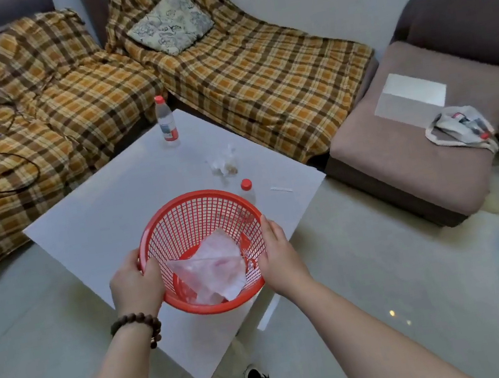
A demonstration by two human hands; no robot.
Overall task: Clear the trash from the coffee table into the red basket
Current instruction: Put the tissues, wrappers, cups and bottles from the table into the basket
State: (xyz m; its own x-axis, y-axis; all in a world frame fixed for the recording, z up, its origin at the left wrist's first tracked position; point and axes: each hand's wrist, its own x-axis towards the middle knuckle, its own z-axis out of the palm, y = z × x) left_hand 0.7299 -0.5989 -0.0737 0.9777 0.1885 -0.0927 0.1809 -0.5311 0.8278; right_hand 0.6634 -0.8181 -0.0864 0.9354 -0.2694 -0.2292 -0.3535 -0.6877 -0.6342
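A red mesh basket [194,209] stands on the near part of the white coffee table [98,212]. My left hand [135,283] grips its left rim and my right hand [279,254] grips its right rim. Inside the basket lies a crumpled clear plastic bag [214,271]. Beyond the basket on the table are a crumpled clear wrapper [224,161], a small red-capped bottle [247,190] partly hidden behind the basket rim, a white paper strip [281,189], and an upright water bottle [166,120] with a red cap at the far corner.
A sofa under plaid blankets [63,97] wraps the table's far and left sides, with a cushion [171,23] on it. A brown ottoman [422,135] with a bag on top stands to the right. Grey floor surrounds the near sides.
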